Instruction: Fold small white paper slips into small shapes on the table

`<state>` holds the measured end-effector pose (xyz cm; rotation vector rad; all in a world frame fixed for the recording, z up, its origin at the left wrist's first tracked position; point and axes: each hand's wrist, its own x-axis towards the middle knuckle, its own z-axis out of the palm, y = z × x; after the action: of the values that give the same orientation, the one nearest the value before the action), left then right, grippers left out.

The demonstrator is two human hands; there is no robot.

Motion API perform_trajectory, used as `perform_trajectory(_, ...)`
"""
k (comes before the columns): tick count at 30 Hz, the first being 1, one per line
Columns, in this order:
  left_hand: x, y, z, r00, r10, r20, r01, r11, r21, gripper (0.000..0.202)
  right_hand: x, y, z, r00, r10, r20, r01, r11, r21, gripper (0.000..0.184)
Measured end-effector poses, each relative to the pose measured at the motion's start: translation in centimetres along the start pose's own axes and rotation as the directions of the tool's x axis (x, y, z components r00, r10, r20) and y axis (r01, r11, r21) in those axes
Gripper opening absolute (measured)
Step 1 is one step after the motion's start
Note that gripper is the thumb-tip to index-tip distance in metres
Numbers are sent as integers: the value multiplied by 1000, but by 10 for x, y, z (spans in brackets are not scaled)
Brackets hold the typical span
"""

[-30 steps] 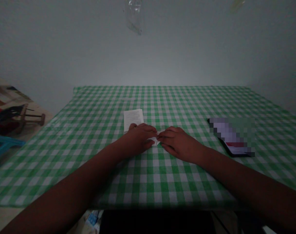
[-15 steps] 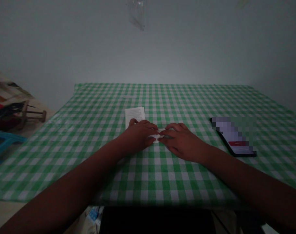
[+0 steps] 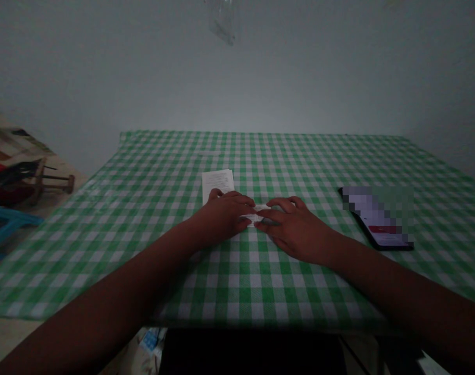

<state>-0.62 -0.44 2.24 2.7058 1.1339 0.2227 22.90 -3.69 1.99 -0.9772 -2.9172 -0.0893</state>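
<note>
Between my two hands a small strip of white paper lies low over the checked tablecloth, mostly covered by fingers. It looks folded, with faint lines on it. My left hand grips its left part, thumb on the near side and fingers on the far side. From the right, my right hand has its thumb and fingers closed on the other end, the fingertips of both hands almost meeting. Just beyond my left hand lies a small stack of printed paper sheets, its lower part hidden by that hand.
A green-and-white checked tablecloth covers the table. To the right of my right hand lies a phone with its screen lit and partly blurred out. A blue plastic stool and a wooden rack stand left of the table. A wall rises behind.
My right hand's fingers have shifted slightly on the paper, spreading a little. My left hand stays nearly in place. The view has tilted very slightly.
</note>
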Motion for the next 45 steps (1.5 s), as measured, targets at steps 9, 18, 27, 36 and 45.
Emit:
perform_trajectory(9,2,-3,3,994,-109,4,109,986,-123,31,-1,4,2,1000,27,-16,-25,993,116,39)
perform_trajectory(18,1,-1,1,997,-80,2,79,993,-90,28,-1,2,1,999,40,-29,-35,987,154,41)
perform_trajectory(27,-1,5,0,1000,-24,-14,23,999,-24,25,-2,-3,-1,996,85,-40,-80,989,125,41)
perform_trajectory(36,2,4,3,998,-52,-34,51,998,-29,19,-5,-6,-3,997,78,-17,-77,995,62,41)
perform_trajectory(45,2,2,6,997,-46,-57,45,999,-29,20,-3,-4,-2,955,291,-60,-293,956,-30,32)
